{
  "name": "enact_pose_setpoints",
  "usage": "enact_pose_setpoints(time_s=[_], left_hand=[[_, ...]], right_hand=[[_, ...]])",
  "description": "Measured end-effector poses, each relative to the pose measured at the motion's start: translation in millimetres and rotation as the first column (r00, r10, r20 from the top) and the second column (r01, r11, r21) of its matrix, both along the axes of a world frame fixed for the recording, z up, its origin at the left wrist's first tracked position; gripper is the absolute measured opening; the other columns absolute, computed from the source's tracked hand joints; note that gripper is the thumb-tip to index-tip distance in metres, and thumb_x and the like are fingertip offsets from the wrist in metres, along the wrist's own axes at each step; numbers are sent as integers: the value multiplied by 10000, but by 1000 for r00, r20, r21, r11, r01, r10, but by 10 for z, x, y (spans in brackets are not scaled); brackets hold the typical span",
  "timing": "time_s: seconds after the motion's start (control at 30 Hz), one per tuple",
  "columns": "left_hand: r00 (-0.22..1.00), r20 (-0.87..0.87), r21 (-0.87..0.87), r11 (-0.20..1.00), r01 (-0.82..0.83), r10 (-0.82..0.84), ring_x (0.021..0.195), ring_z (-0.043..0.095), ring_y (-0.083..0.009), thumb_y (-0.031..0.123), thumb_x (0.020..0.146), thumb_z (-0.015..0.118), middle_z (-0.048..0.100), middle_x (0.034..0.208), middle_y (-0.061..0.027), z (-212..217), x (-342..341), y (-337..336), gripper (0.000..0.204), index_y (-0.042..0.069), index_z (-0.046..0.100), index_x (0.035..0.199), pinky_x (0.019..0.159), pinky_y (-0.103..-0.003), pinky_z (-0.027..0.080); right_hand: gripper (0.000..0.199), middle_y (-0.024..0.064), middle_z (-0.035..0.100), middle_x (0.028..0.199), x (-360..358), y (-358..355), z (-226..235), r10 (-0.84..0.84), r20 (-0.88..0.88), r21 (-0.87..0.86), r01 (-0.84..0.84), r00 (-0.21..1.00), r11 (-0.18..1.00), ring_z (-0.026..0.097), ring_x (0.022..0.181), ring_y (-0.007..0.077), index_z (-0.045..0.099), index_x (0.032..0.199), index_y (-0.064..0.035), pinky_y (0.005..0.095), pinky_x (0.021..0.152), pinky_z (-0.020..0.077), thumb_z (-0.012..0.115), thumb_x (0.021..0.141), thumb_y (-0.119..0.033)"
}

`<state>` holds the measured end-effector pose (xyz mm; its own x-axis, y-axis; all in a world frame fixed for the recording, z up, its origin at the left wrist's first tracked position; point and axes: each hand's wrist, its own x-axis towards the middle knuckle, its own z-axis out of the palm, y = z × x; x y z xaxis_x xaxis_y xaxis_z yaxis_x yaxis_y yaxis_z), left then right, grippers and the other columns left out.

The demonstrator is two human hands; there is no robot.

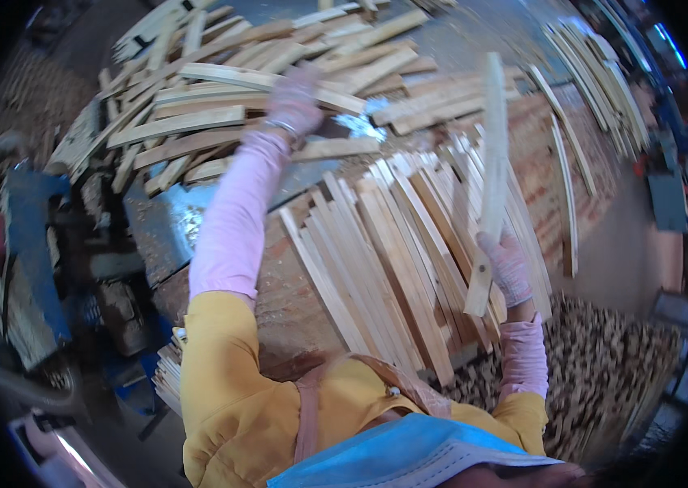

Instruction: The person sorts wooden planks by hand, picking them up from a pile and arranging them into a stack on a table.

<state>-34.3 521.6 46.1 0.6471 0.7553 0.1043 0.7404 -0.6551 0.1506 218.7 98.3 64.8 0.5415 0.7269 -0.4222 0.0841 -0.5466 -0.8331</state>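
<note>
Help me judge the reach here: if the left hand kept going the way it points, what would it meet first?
The left hand points up and away into the loose heap of wooden slats. It seems already on or just above one slat there, so that heap comes first; motion blur hides the exact contact.

Wooden workbench (303, 301), sawdust-strewn; fanned row of pale wood slats (392, 252) across middle, loose slat heap (222, 98) at far left edge.
</note>
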Motion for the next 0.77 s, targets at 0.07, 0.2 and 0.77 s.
enact_pose_setpoints(time_s=[0.07, 0.2, 0.77], left_hand=[[986, -163, 108, 994, -6, 23, 1206, 638, -309, 138, 867, 637, 664, 1264, -120, -184, -355, 342, 421, 168, 648, 1287, 1022, -440, 487], [929, -369, 42, 999, 19, -2, 1282, 572, -297, 139, 793, 706, 643, 1320, -99, -9, -370, 163, 528, 193, 648, 1315, 1078, -418, 427], [877, -95, -41, 882, 470, -472, 1168, 645, -339, 140, 713, 706, 638, 1168, -89, -92, -3272, -2799, 348, 168, 667, 1058, 935, -435, 581]], right_hand=[[511, 65, 708, 1096, -311, -142, 281, -34, -74, -118, 25, 997, 993, 660, 936, 150, 580, 1420, -8, 313, 793, 540, 672, 976, -243], [502, 102, 723, 1110, -859, -435, 288, 29, -45, -103, -34, 999, 994, 665, 937, 150, 586, 1408, -8, 324, 793, 544, 662, 972, -244], [789, 179, 456, 1549, -3549, -1078, -649, 496, 661, -266, -443, 563, 856, 343, 1464, 427, 551, 1467, -64, 559, 1220, 260, 833, 782, -336]])
